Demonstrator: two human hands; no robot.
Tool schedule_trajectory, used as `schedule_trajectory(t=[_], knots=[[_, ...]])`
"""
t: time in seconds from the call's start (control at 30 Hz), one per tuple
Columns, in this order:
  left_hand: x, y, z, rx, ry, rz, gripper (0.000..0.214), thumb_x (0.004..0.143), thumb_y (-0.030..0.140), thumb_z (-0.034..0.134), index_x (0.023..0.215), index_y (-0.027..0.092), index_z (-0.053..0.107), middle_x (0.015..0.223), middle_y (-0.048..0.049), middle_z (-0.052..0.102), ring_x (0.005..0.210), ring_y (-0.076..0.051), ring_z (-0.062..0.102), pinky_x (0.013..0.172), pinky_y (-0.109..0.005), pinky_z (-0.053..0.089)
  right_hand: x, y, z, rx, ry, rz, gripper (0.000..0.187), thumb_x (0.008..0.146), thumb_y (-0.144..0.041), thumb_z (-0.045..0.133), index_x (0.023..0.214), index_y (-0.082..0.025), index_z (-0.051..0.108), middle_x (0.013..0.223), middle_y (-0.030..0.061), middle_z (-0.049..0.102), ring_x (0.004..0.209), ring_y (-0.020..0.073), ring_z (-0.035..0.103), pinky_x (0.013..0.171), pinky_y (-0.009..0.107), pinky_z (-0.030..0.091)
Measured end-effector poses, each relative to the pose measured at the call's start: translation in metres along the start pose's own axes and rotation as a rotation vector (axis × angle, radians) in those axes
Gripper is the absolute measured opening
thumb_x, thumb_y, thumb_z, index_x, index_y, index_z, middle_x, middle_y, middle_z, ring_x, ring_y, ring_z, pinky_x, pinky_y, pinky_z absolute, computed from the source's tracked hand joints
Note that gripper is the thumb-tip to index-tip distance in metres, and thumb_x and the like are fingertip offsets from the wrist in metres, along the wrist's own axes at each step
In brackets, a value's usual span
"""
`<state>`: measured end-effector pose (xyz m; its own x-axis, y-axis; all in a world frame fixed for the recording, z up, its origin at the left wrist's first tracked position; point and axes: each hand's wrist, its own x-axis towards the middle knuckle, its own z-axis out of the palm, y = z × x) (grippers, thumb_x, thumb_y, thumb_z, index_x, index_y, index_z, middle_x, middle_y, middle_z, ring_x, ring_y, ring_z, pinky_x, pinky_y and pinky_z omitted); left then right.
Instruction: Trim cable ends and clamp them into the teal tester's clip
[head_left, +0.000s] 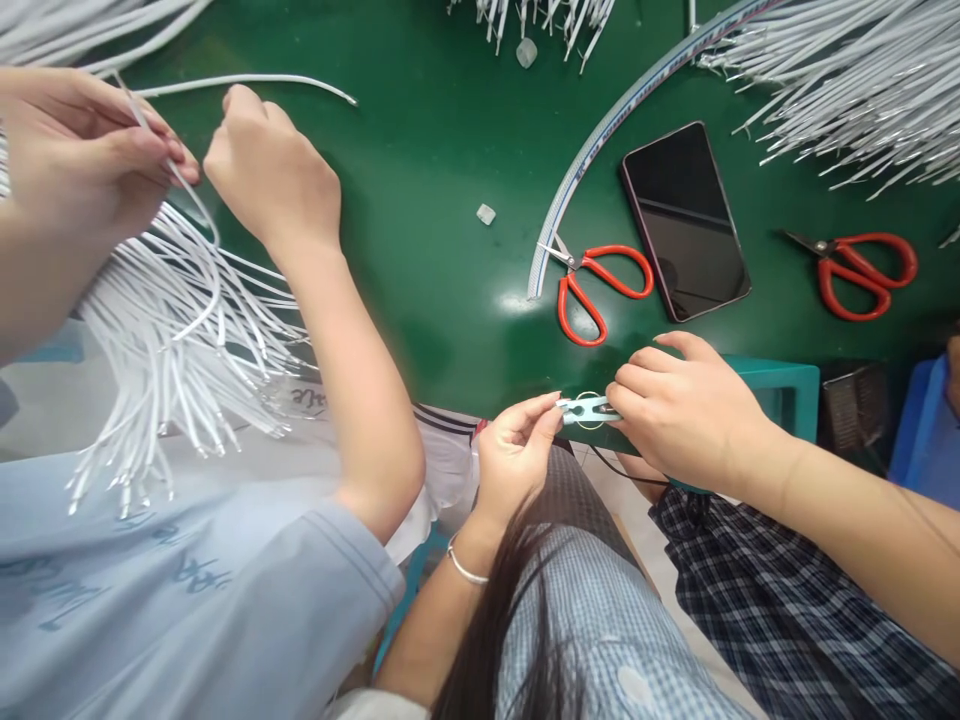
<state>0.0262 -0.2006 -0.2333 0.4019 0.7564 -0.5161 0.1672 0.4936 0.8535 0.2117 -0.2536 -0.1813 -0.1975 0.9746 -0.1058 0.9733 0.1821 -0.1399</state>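
Observation:
A pale blue clothespin (587,410) is held level at the table's near edge, between my two hands. My left hand (517,452), with a bracelet at the wrist, pinches its left end between thumb and fingertips. At the other end, the fingers of my right hand (682,408) are closed round it. A thin pale ring (589,427) shows around the clothespin's middle. Whether my left fingertips also hold something small I cannot tell. Just beyond my hands lie red-handled scissors (577,268), blades apart.
On the green table (435,300) lie a phone (686,222), a second pair of scissors (862,262) and a clear braided hose (592,150). White cords (847,85) are heaped at the far right. To the left, a co-worker's hands (274,175) handle a white cord above another bundle (202,320).

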Motion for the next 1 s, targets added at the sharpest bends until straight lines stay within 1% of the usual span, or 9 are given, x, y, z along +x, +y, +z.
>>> schedule_trajectory(t=[0.07,0.2,0.33,0.5,0.63,0.73,0.8,0.87,1.0], knots=[[-0.001,0.003,0.003,-0.134,0.015,-0.117,0.027,0.077,0.037,0.077,0.094,0.016,0.076,0.092,-0.0066,0.074,0.08,-0.012,0.07,0.075,-0.019,0.057,0.0,0.0,-0.001,-0.002,0.005,-0.005,0.014,0.074,-0.014,0.063,0.065,-0.018,0.053,0.065,0.0008,0.052,0.071,0.0199,0.048,0.089,0.041,0.029],[0.006,0.015,0.002,-0.305,-0.053,-0.341,0.032,0.071,0.043,0.08,0.089,0.017,0.075,0.09,-0.0061,0.073,0.079,-0.012,0.07,0.071,-0.019,0.056,0.0,0.001,-0.002,-0.005,0.003,-0.007,0.013,0.074,-0.013,0.062,0.065,-0.017,0.054,0.065,0.0007,0.053,0.07,0.0196,0.048,0.089,0.04,0.03],[0.01,0.024,0.005,-0.408,-0.084,-0.505,0.036,0.063,0.04,0.086,0.085,0.014,0.074,0.086,-0.0065,0.072,0.076,-0.013,0.069,0.068,-0.019,0.056,-0.001,0.002,-0.002,0.019,0.013,-0.011,0.012,0.077,-0.012,0.061,0.067,-0.017,0.055,0.066,0.0007,0.054,0.071,0.0197,0.05,0.088,0.039,0.031],[0.003,0.025,0.014,-0.681,-0.058,-0.672,0.034,0.06,0.029,0.089,0.082,0.012,0.07,0.087,-0.0074,0.072,0.078,-0.017,0.07,0.073,-0.028,0.058,-0.002,0.002,-0.001,0.049,0.041,-0.019,0.013,0.079,-0.014,0.06,0.068,-0.017,0.054,0.068,0.0008,0.055,0.072,0.0202,0.051,0.088,0.04,0.032],[-0.003,0.022,0.017,-0.802,-0.064,-0.672,0.032,0.061,0.025,0.089,0.08,0.011,0.067,0.089,-0.008,0.072,0.081,-0.017,0.07,0.078,-0.029,0.058,-0.004,0.002,-0.002,0.057,0.057,-0.031,0.014,0.081,-0.012,0.057,0.068,-0.016,0.054,0.068,0.001,0.055,0.071,0.0192,0.051,0.086,0.039,0.034],[-0.007,0.018,0.016,-0.797,-0.115,-0.635,0.035,0.061,0.031,0.089,0.08,0.013,0.065,0.09,-0.0052,0.072,0.084,-0.018,0.07,0.081,-0.035,0.059,-0.006,0.002,-0.005,0.051,0.048,-0.044,0.014,0.08,-0.009,0.053,0.068,-0.016,0.054,0.068,0.0012,0.054,0.07,0.0185,0.051,0.087,0.039,0.035],[-0.009,0.013,0.015,-0.596,-0.156,-0.511,0.033,0.072,0.041,0.081,0.08,0.014,0.064,0.097,-0.0071,0.072,0.088,-0.022,0.07,0.081,-0.042,0.06,-0.007,0.002,-0.006,0.045,0.047,-0.05,0.015,0.08,-0.007,0.05,0.069,-0.015,0.055,0.069,0.0015,0.054,0.071,0.0185,0.052,0.089,0.04,0.035],[-0.011,0.007,0.014,-0.368,-0.177,-0.39,0.031,0.085,0.045,0.068,0.081,0.015,0.064,0.1,-0.0078,0.072,0.09,-0.024,0.071,0.076,-0.043,0.061,-0.008,0.002,-0.007,0.046,0.05,-0.05,0.015,0.081,-0.007,0.049,0.07,-0.014,0.056,0.07,0.0018,0.054,0.073,0.0185,0.053,0.09,0.041,0.035],[-0.014,-0.007,0.013,0.033,-0.129,-0.085,0.022,0.099,0.025,0.049,0.087,0.023,0.067,0.091,0.0027,0.073,0.087,-0.018,0.071,0.068,-0.032,0.06,-0.009,0.0,-0.007,0.053,0.043,-0.048,0.014,0.081,-0.008,0.05,0.071,-0.014,0.058,0.07,0.0018,0.055,0.074,0.0184,0.054,0.091,0.041,0.035]])
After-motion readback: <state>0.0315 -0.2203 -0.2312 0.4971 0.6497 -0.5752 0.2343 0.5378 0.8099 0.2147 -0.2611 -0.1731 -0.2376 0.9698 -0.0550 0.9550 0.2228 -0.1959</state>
